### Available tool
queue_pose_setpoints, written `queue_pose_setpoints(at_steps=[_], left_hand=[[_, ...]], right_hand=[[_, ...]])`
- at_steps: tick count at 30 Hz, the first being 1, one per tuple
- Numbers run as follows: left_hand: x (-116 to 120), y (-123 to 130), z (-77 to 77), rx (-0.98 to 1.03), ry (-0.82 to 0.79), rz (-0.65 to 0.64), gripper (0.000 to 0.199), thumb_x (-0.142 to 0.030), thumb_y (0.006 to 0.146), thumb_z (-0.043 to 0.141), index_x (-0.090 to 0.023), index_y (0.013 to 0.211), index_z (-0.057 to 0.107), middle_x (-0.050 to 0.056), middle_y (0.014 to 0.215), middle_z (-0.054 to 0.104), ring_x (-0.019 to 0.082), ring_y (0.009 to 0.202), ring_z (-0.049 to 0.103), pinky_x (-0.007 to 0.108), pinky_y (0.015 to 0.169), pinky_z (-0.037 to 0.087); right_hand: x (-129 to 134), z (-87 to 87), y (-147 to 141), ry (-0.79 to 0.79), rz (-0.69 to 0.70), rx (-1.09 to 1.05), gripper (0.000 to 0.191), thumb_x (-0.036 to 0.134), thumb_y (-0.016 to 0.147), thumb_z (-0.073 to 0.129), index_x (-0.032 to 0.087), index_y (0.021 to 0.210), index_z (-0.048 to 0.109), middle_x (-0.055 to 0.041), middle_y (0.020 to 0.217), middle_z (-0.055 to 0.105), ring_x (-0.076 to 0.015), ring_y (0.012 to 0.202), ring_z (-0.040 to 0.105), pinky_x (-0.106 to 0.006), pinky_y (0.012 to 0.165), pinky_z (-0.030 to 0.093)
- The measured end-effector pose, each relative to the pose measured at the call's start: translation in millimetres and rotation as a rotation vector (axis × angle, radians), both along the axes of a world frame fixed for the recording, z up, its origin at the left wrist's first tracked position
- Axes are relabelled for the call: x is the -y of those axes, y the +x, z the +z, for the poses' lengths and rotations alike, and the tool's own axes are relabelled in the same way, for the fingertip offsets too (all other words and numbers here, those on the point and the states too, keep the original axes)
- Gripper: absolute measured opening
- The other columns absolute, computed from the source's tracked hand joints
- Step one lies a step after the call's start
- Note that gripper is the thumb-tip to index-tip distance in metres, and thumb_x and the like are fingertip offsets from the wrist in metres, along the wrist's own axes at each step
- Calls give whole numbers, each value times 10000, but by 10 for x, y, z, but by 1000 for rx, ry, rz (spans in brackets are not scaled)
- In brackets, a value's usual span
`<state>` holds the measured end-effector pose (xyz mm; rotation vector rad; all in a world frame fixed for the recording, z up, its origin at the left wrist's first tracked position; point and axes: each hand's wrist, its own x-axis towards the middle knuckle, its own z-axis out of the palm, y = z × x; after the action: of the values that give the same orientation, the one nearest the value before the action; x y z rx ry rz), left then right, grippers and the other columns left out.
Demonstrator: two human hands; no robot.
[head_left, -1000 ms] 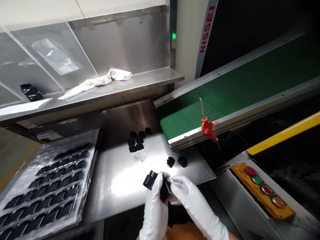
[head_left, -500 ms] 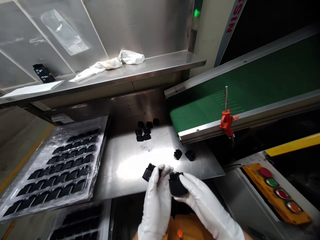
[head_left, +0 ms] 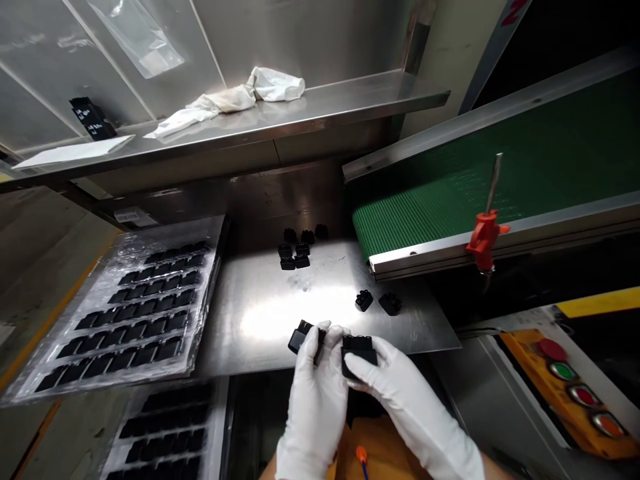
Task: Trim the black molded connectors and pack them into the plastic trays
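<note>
White-gloved left hand (head_left: 316, 400), fingers curled shut on a small black plastic part (head_left: 301, 337). White-gloved right hand (head_left: 410, 407), fingers pinching a larger black plastic part (head_left: 358, 355). Both hands are almost touching, at the near edge of the stainless-steel counter (head_left: 260, 320). On the counter: nine loose black plastic parts (head_left: 301, 261), seven clustered at the far end, two (head_left: 364, 301) toward the right. Left of the counter: two clear plastic trays (head_left: 210, 230) of black parts in rows. Beyond the counter: a green conveyor belt (head_left: 440, 200) and a stainless-steel shelf (head_left: 350, 100) bearing a crumpled white cloth (head_left: 235, 100). Right of the counter: a yellow control panel (head_left: 520, 353) with four round buttons.

Black plastic connector housing (head_left: 301, 337) just beside a matching housing (head_left: 359, 353)
</note>
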<state>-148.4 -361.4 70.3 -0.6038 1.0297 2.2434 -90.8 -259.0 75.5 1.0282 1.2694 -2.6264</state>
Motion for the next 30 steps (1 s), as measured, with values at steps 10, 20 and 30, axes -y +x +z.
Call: queue_pose_setpoints(at_steps=[10, 20, 30], left_hand=[[42, 83, 77, -108, 42, 59, 235, -264, 856, 667, -143, 1056, 688, 59, 943, 697, 153, 957, 652, 307, 977, 518], [100, 248, 193, -196, -73, -142, 274, -231, 764, 748, -139, 1008, 663, 28, 820, 635, 108, 626, 586, 259, 643, 513], [118, 440, 249, -180, -84, 1, 620, -441, 803, 707, -258, 1360, 504, 123, 1182, 612, 194, 784, 658, 340, 651, 567]], right_hand=[[-142, -66, 5, 30, 66, -54, 373, 484, 800, 690, 214, 1056, 664, -51, 1052, 694, -174, 912, 653, -230, 677, 560], [-299, -128, 30, 4, 150, -129, 354, 443, 799, 698, 240, 1088, 669, -55, 1083, 690, -200, 918, 638, -261, 657, 553], [-406, -320, 131, 80, 272, -72, 529, 466, 684, 791, 229, 1130, 637, -86, 1126, 710, -301, 1089, 637, -432, 926, 543]])
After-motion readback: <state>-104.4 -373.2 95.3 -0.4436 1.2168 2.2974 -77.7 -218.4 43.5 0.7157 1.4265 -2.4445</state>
